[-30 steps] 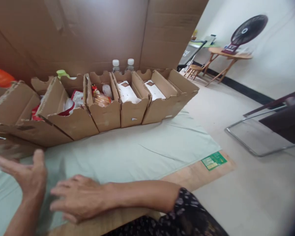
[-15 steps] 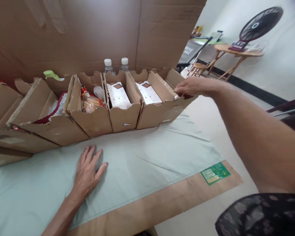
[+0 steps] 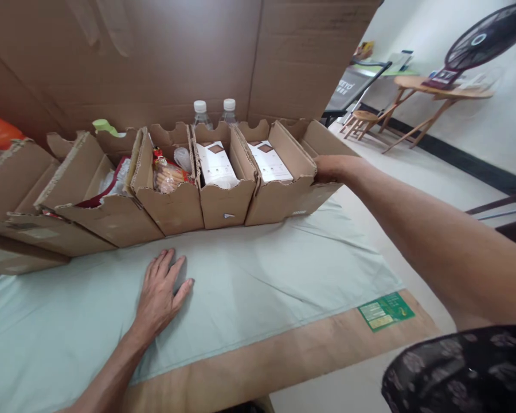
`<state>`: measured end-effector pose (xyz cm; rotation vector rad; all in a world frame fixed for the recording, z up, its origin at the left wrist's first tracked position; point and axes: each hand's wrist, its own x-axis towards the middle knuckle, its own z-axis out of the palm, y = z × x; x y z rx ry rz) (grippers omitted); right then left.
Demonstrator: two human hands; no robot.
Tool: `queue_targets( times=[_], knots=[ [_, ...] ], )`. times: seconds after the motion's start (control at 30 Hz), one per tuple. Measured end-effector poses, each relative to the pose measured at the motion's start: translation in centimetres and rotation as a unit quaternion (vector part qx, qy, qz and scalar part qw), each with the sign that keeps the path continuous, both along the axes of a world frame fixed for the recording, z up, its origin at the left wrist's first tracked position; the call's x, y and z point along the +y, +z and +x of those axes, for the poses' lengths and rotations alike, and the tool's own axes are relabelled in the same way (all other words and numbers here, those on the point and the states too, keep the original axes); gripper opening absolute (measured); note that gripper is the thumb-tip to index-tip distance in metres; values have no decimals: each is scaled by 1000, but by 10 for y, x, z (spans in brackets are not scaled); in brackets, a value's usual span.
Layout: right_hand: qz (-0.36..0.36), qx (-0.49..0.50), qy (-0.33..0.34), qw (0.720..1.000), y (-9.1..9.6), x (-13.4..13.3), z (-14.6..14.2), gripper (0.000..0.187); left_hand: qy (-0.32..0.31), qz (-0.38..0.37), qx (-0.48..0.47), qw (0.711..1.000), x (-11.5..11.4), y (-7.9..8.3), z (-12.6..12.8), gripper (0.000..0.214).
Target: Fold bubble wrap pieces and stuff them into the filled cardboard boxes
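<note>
My right hand (image 3: 332,168) reaches down into the rightmost cardboard bin (image 3: 327,139) of a row. Its fingers are hidden behind the bin's wall, so what they touch does not show. On the pale green cloth (image 3: 241,281), my left hand (image 3: 160,295) lies flat with fingers spread, holding nothing. Neighbouring bins hold a white box (image 3: 270,162) and another white box (image 3: 217,164). Further left, one bin holds a clear red-trimmed packet of stick-shaped pieces (image 3: 171,176), and another a dark red and silvery package (image 3: 112,186).
A tall cardboard panel (image 3: 189,51) rises behind the bins. Two white-capped bottles (image 3: 229,112) stand behind the row, with an orange object (image 3: 0,131) at far left. The wooden table edge (image 3: 292,355) bears a green label (image 3: 387,311). A fan (image 3: 477,43) stands on a wooden table (image 3: 445,92).
My right hand has gone from the rim of the rightmost bin deeper inside, and its fingers have dropped out of sight. My left hand stays flat on the cloth. The view has shifted slightly left.
</note>
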<state>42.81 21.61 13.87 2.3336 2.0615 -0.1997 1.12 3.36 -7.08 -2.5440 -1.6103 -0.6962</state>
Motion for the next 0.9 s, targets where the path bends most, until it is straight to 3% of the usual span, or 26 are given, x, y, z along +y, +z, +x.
queue_targets(
  times=[0.07, 0.13, 0.23, 0.27, 0.33, 0.37, 0.43, 0.5, 0.53, 0.57, 0.63, 0.7, 0.77, 0.83, 0.87, 0.9],
  knots=[
    [-19, -25, -8, 999, 17, -8, -2, 27, -1, -3, -13, 1000, 2, -2, -1, 47],
    [37, -61, -48, 996, 45, -26, -1, 39, -1, -6, -31, 1000, 3, -3, -3, 46],
    [281, -59, -106, 952, 82, -78, -9, 47, 15, 5, -94, 995, -2, 5, -1, 56],
    [360, -22, -77, 930, 87, -101, -17, 45, 17, 14, -123, 992, -7, 13, 2, 65],
    [433, 51, 3, 900, 79, -149, -45, 33, -7, 35, -178, 983, -21, 34, 14, 84],
    [409, 85, 80, 905, 68, -170, -63, 24, -38, 47, -199, 978, -29, 47, 22, 94],
    [265, 188, 271, 906, 40, -203, -102, 16, -114, 70, -222, 966, -44, 70, 38, 105],
    [123, 266, 409, 864, 20, -213, -131, 10, -169, 68, -207, 961, -51, 82, 47, 90],
    [92, 293, 430, 849, 17, -209, -138, 13, -177, 54, -188, 965, -51, 81, 48, 76],
    [97, 302, 419, 850, 19, -198, -138, 16, -169, 36, -165, 971, -49, 77, 47, 64],
    [172, 271, 323, 890, 36, -161, -123, 17, -120, 5, -128, 985, -40, 59, 38, 51],
    [184, 130, 197, 954, 56, -113, -99, 15, -63, -5, -109, 992, -32, 39, 27, 45],
    [30, 61, 137, 988, 66, -67, -81, 19, -39, -12, -101, 994, -27, 26, 21, 43],
    [-116, 59, 142, 981, 62, -32, -74, 29, -43, -20, -101, 994, -25, 21, 19, 43],
    [-123, 64, 139, 981, 55, -19, -75, 34, -50, -23, -105, 993, -24, 22, 19, 43],
    [-85, 63, 126, 986, 47, -9, -77, 35, -57, -26, -112, 992, -24, 23, 19, 45]
  ],
)
